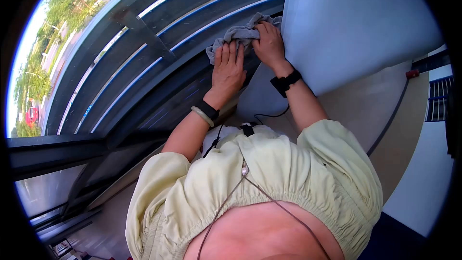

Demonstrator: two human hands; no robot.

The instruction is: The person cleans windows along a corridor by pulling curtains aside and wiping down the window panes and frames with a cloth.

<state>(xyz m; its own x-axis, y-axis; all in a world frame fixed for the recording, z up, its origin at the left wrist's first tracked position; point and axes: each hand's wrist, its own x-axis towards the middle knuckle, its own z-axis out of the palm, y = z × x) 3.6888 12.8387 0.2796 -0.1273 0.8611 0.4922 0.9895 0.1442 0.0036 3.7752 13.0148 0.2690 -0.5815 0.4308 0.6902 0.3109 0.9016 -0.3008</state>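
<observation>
A crumpled grey cloth (240, 32) lies against the dark window frame (192, 62), close to a large pale panel (346, 29). My left hand (228, 70) rests on the cloth's near left end, its fingers stretched out and the tips pressing the fabric. To its right, my right hand (270, 43) is bent over the other end, with fingers curled onto the cloth beside the panel's edge. Part of the cloth is hidden under both hands. Dark bands circle both wrists, and a pale bangle (202, 115) sits on the left one.
Dark horizontal slats (159, 14) run along the window on the left, with trees (72, 0) and a road outside. A thin dark cable (272, 115) hangs below the panel. Beige floor (370, 101) shows to the right, near a white surface with a dark grille (440, 97).
</observation>
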